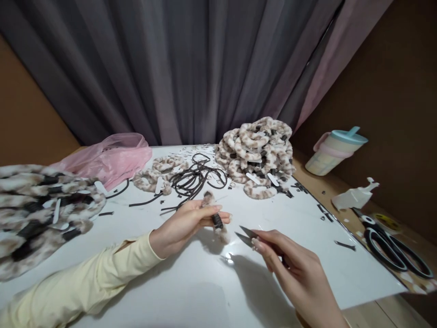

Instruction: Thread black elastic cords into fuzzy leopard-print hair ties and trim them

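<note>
My left hand is closed, with the thumb and fingers pinching a short furry strip in white and brown. A dark cord is wound tightly round the middle of that strip. In my right hand is a pair of thread snips. Their two pointed blades are spread apart and aim left, close to the strip's lower end but not touching it. My fingers hide the snips' handles. Beyond my left hand lies a loose tangle of black cord on the white table.
Furry rings with white tags form a pile at the back and another at left. A pink plastic bag lies behind. At right are a tumbler, large scissors, a yellow tape roll and cord scraps.
</note>
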Motion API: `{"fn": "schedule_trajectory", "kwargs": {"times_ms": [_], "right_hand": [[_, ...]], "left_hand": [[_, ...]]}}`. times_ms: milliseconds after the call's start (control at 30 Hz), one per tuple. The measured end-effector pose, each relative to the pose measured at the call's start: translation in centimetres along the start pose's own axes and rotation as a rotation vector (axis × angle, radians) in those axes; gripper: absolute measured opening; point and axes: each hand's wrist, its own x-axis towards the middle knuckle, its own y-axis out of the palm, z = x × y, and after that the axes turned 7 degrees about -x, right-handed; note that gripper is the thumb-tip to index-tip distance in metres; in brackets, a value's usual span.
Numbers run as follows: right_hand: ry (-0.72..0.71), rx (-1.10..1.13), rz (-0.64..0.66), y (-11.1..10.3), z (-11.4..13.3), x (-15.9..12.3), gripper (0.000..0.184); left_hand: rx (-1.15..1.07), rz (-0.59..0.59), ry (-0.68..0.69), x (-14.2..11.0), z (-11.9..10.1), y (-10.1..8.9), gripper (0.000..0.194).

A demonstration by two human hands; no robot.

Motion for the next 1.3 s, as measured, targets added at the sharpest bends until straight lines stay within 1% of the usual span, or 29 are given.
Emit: {"fn": "schedule_trajectory", "kwargs": {"times_ms": [100,167,300,467,600,767,867,933,1000,1033,1067,1133,1167,1233,1267,1300], "right_hand": [[-0.052,-0.004,-0.033,1.1,0.8,0.1,0.016],[-0.077,-0.029,-0.079,1.8,0.6,0.3,0.017],[-0.131,-0.055,-0.155,3.1,0.2,0.4,0.015],[-0.169,-0.101,-0.133,3.3,0.5,0.7,0.014],[-0.188,-0.121,-0.157,3.6,0.6,0.7,0.014],[-0.15,-0.099,-0.193,4.0,0.7,0.9,0.016],[-0.082,-0.056,-0.213,3.2,0.7,1.1,0.015],[-0.01,-0.047,-0.265,2.3,0.3,1.2,0.016],[0.074,-0.058,-0.341,1.5,-0.6,1.3,0.02],[0.11,-0.068,-0.381,1.2,-1.2,1.3,0.022],[0.139,-0.082,-0.425,0.9,-1.9,1.3,0.024],[0.179,-0.112,-0.502,0.6,-3.4,1.2,0.027],[0.194,-0.124,-0.528,0.6,-4.0,1.2,0.028],[0.216,-0.134,-0.55,0.6,-5.0,1.1,0.029],[0.215,-0.134,-0.554,0.6,-5.3,1.0,0.029],[0.206,-0.132,-0.557,0.6,-5.5,1.0,0.029]], "left_hand": [[-0.032,-0.048,-0.001,0.1,0.3,0.0,0.007],[-0.031,-0.046,0.017,0.1,0.4,0.1,0.006],[-0.007,-0.031,0.039,-0.1,0.6,0.1,0.01],[-0.009,-0.037,0.039,-0.1,0.5,0.2,0.01],[-0.003,-0.047,0.029,0.0,0.3,0.4,0.008],[-0.072,-0.077,0.023,0.2,0.2,0.4,0.007],[-0.073,-0.065,0.017,0.4,0.3,-0.1,0.011],[-0.02,-0.02,0.037,0.7,0.1,-0.7,0.016],[0.106,0.052,0.058,1.3,-0.8,-1.3,0.021],[0.212,0.088,0.064,1.8,-1.6,-1.5,0.023],[0.323,0.122,0.094,2.4,-2.6,-1.7,0.023],[0.516,0.193,0.184,3.9,-5.2,-1.6,0.017],[0.578,0.259,0.209,4.8,-6.7,-1.4,0.013],[0.642,0.423,0.152,6.7,-9.5,-0.9,0.01],[0.652,0.484,0.126,7.6,-10.6,-0.6,0.01],[0.622,0.512,0.117,8.4,-11.6,-0.3,0.009]]}}
